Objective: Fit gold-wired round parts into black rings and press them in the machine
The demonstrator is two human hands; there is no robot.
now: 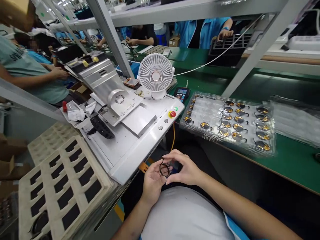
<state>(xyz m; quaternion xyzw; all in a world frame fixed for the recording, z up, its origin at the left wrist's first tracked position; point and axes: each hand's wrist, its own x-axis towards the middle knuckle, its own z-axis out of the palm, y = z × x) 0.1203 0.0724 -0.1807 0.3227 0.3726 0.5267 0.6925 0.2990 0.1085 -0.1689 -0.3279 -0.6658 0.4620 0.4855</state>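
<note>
Close to my body, a small dark ring-shaped part (164,169) is held up between both hands. My left hand (153,180) supports it from the left, fingers curled round its edge. From the right, my right hand (186,168) reaches over with thumb and fingers around the same ring. A thin dark piece rises from the ring's top. On the green bench at the right, a clear plastic tray (210,135) carries several round dark parts with gold film and short tails.
A white machine (130,160) with a red button (172,114) and a metal fixture (120,100) stands ahead left. Beside it are a white fan (156,75) and beige trays (55,180). A metal post crosses at right; people work beyond.
</note>
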